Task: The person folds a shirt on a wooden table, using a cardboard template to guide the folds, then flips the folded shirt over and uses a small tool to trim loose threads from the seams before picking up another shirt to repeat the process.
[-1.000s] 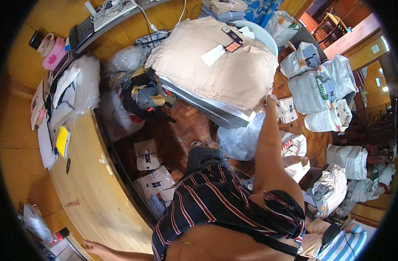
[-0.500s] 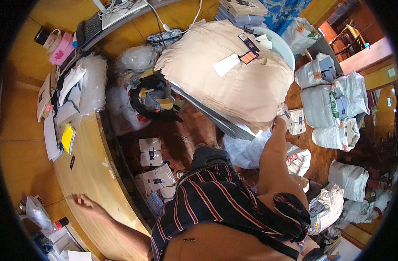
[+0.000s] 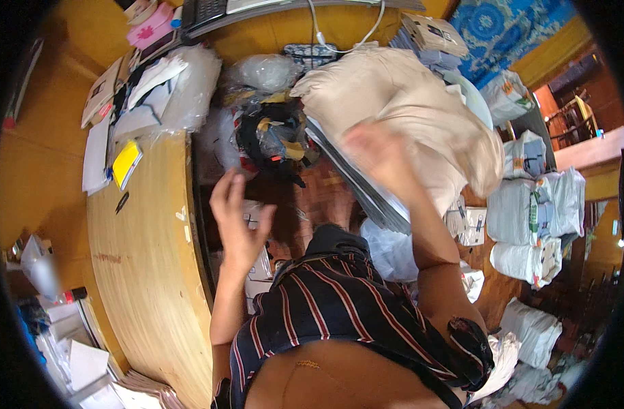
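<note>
A big beige cloth piece (image 3: 428,102), rumpled and folded over, lies on top of a stack of dark and grey sheets or cloths (image 3: 356,178) in front of me. Over the cloth's near left edge is my right hand (image 3: 380,153), smeared by motion; whether it touches or grips the cloth I cannot tell. My left hand (image 3: 237,215) is raised in the air between the wooden table and the stack. Its fingers are spread and nothing is in them.
At left runs a wooden table (image 3: 145,238) with a yellow notebook (image 3: 126,163), a pen (image 3: 122,202) and plastic-wrapped packs (image 3: 189,88). Behind my left hand lies a heap of dark scraps and plastic (image 3: 274,140). Several stuffed white sacks (image 3: 513,211) stand at right.
My right hand has moved left and away from me, from the cloth's near right corner. The cloth is now bunched, its tags out of sight. My left hand has risen rightward off the table.
</note>
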The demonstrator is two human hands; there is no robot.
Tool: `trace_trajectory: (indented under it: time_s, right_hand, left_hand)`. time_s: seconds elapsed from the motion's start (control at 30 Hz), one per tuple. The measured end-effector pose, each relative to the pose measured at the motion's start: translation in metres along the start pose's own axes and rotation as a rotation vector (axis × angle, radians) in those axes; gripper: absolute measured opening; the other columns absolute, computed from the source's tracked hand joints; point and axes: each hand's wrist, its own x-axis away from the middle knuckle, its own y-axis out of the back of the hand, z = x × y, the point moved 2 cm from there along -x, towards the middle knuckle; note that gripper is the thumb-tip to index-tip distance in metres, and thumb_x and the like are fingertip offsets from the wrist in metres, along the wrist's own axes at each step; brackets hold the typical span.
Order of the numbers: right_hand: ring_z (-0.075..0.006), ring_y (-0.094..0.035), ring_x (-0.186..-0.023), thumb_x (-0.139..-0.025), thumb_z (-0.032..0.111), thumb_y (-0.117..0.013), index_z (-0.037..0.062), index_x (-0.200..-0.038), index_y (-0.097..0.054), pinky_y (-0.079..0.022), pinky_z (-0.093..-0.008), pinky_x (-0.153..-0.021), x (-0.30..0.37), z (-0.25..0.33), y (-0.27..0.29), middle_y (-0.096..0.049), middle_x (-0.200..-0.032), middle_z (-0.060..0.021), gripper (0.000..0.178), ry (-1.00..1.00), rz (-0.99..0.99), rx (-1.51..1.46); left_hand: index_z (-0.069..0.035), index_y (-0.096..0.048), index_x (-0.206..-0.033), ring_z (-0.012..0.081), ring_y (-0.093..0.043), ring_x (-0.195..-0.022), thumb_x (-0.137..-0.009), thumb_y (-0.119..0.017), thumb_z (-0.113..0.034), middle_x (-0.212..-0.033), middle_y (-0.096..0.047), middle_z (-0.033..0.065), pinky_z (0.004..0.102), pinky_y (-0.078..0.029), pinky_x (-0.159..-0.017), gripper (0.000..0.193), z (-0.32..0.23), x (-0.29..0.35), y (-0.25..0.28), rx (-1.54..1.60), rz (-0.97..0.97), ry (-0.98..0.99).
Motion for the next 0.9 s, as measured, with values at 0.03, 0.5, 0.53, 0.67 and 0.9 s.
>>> trace_trajectory:
  time_s: [0.03, 0.5, 0.53, 0.67, 0.9]
  right_hand:
    - [-0.019, -0.058, -0.072, -0.073, -0.003, -0.05, 0.0024, -0.087, -0.057, -0.047, -0.0271, -0.065, -0.007, 0.038, -0.033, -0.058, -0.079, -0.0087, 0.016, 0.047, 0.288, -0.152]
    - [-0.0292, -0.057, -0.077, -0.062, 0.021, -0.065, 0.0059, -0.084, -0.061, -0.045, -0.0384, -0.069, 0.031, -0.008, -0.17, -0.06, -0.08, -0.0113, 0.028, 0.351, 1.491, 0.229]
    - [-0.0292, -0.058, -0.076, -0.061, 0.018, -0.064, 0.0052, -0.083, -0.061, -0.045, -0.0386, -0.069, 0.039, -0.006, -0.184, -0.061, -0.08, -0.0112, 0.026, 0.49, 1.497, 0.212]
    - [-0.0296, -0.054, -0.076, -0.064, 0.009, -0.053, 0.0062, -0.072, -0.062, -0.041, -0.0368, -0.073, -0.048, 0.016, -0.198, -0.06, -0.078, -0.0129, 0.013, 0.663, 0.81, 0.007]
    - [-0.0174, -0.052, -0.049, -0.074, 0.013, -0.054, -0.0006, -0.069, -0.053, -0.042, -0.0274, -0.047, -0.091, 0.073, -0.174, -0.055, -0.061, -0.0109, 0.014, 0.219, 0.663, -1.137]
  left_hand:
    - [-0.011, -0.034, -0.125, 0.0376, -0.03, -0.115, -0.058, -0.073, -0.01, -0.128, -0.029, 0.0199, 0.0448, -0.027, -0.094, 0.078, -0.005, -0.001, -0.005, -0.01, 0.002, -0.059]
    - [-0.007, -0.04, -0.066, 0.0146, -0.045, -0.059, -0.071, -0.066, -0.03, -0.068, -0.047, 0.0061, 0.0281, -0.037, -0.052, 0.034, -0.046, 0.131, 0.185, 1.021, -1.052, 0.304]
    - [-0.007, -0.04, -0.067, 0.0136, -0.043, -0.058, -0.07, -0.067, -0.032, -0.066, -0.046, 0.0054, 0.0268, -0.036, -0.05, 0.036, -0.056, 0.149, 0.2, 0.844, -1.135, 0.354]
    - [-0.005, -0.044, -0.074, 0.0128, -0.041, -0.058, -0.06, -0.076, -0.031, -0.066, -0.043, 0.0042, 0.0226, -0.034, -0.052, 0.043, -0.109, 0.207, 0.252, -0.186, -0.777, 0.603]
    - [-0.003, -0.058, -0.081, 0.0295, -0.058, -0.072, -0.057, -0.058, -0.003, -0.079, -0.059, 0.0147, 0.0322, -0.044, -0.062, 0.024, -0.155, 0.297, 0.284, -1.096, -0.392, 1.4]
